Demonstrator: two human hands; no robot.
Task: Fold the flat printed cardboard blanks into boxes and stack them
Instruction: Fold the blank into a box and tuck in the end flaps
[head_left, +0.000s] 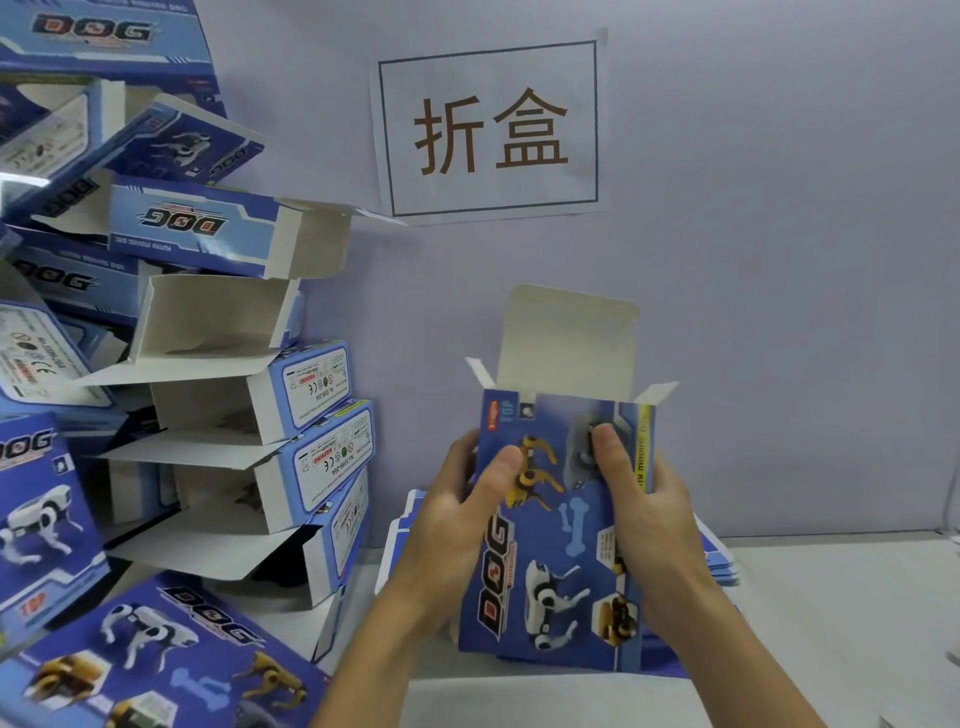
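My left hand (457, 499) and right hand (641, 499) clamp a half-formed box (556, 540), top flaps open; many folded boxes (291, 415) stacked at the table's (831, 623) left edge, flat blanks (719, 561) remain behind.

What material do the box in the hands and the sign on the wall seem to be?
Box: thin printed cardboard, likely coated on the blue face; the raised flaps show a plain matte whitish inside. Sign: probably plain matte paper, lying flat on the wall with slightly wavy edges.
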